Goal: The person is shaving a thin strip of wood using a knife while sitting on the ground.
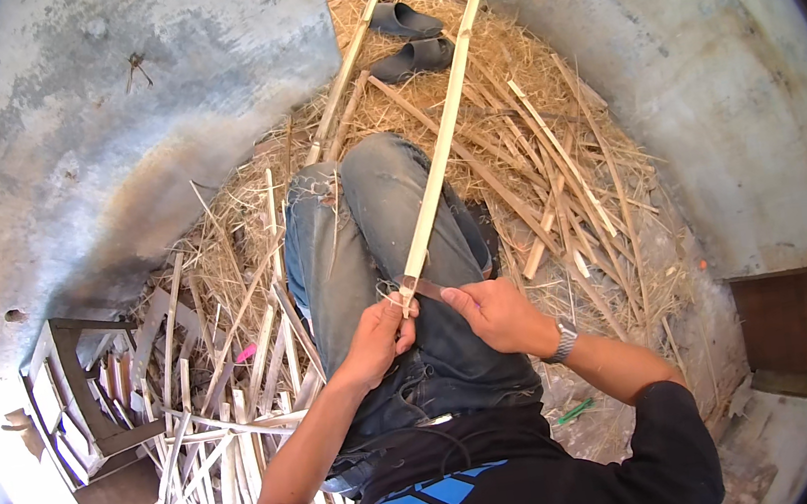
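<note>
Here we have the left hand point(378, 334) closed around the near end of a long pale strip point(439, 152) of split wood or cane, fingers curled tight on it just above the lap; the right hand point(496, 309) grips a short blade point(425, 288) whose edge meets that same end, so the two hands sit just beside each other over the jeans point(364, 257). The strip runs away from us, slanting up over the knee toward the far wall; to work it well, we judge the left grip should stay firm and close behind the blade, thumb clear of the edge, while the cut follows the grain. Left of the legs lies a heap of pale slats point(216, 446); straw point(550, 133) and offcuts cover the floor beyond; farthest off, a pair of dark slippers point(409, 38).
</note>
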A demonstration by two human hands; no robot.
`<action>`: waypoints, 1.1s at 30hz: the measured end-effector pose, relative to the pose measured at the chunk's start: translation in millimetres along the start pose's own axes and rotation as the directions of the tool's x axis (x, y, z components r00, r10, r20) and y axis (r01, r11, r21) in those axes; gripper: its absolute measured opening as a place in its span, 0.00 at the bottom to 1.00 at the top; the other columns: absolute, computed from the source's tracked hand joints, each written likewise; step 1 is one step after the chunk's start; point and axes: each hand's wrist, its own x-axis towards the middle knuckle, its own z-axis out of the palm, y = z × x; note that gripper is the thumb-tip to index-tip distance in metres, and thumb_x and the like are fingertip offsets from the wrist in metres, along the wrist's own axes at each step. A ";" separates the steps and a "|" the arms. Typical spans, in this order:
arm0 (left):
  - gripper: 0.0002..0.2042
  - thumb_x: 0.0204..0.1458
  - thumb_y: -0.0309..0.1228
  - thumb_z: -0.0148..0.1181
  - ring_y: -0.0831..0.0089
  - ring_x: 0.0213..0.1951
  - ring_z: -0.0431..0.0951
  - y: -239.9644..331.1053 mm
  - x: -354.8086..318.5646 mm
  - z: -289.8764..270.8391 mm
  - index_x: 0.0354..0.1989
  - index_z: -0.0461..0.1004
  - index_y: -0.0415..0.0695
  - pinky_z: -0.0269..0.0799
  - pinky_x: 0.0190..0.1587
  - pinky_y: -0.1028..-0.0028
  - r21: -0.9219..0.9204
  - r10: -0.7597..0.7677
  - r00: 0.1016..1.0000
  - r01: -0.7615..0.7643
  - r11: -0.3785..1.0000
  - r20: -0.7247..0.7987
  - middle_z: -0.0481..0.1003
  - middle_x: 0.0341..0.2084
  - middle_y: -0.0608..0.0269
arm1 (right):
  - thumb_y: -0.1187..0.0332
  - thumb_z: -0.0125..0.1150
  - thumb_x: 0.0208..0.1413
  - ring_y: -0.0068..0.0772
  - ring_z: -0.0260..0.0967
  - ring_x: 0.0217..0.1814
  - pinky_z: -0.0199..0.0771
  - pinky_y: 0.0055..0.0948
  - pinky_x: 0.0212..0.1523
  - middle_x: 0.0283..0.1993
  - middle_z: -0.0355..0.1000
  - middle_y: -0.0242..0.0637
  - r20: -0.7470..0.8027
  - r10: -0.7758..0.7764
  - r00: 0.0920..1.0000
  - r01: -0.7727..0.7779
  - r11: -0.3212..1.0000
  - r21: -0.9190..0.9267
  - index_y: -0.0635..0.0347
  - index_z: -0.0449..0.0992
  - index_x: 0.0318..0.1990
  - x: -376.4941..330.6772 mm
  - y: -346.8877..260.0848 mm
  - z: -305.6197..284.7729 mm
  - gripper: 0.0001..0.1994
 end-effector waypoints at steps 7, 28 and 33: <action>0.17 0.77 0.43 0.37 0.81 0.16 0.55 10.4 -1.7 -3.2 0.43 0.67 0.44 0.52 0.22 0.78 -0.391 -0.084 0.981 0.149 0.908 0.177 0.59 0.11 0.74 | 0.47 0.51 0.74 0.43 0.60 0.17 0.64 0.45 0.24 0.18 0.65 0.53 0.119 0.003 0.993 -0.024 0.984 0.176 0.70 0.73 0.25 -2.7 -2.0 1.9 0.32; 0.12 0.75 0.34 0.35 0.82 0.16 0.56 8.8 -3.0 -18.0 0.38 0.64 0.51 0.55 0.26 0.78 -0.616 -0.088 0.955 0.251 0.746 0.283 0.56 0.10 0.81 | 0.50 0.52 0.73 0.65 0.76 0.32 0.75 0.55 0.32 0.29 0.75 0.61 -0.231 0.104 0.967 -0.144 0.977 -0.160 0.64 0.83 0.36 80.6 10.9 -48.4 0.25; 0.12 0.75 0.35 0.36 0.82 0.16 0.56 13.9 -2.4 -15.0 0.38 0.65 0.50 0.54 0.26 0.78 -0.596 -0.086 0.959 0.236 0.767 0.268 0.56 0.10 0.81 | 0.53 0.50 0.73 0.67 0.76 0.33 0.76 0.55 0.33 0.29 0.77 0.57 0.027 -0.075 0.997 0.079 0.982 -0.174 0.54 0.87 0.43 30.8 -24.5 -6.0 0.20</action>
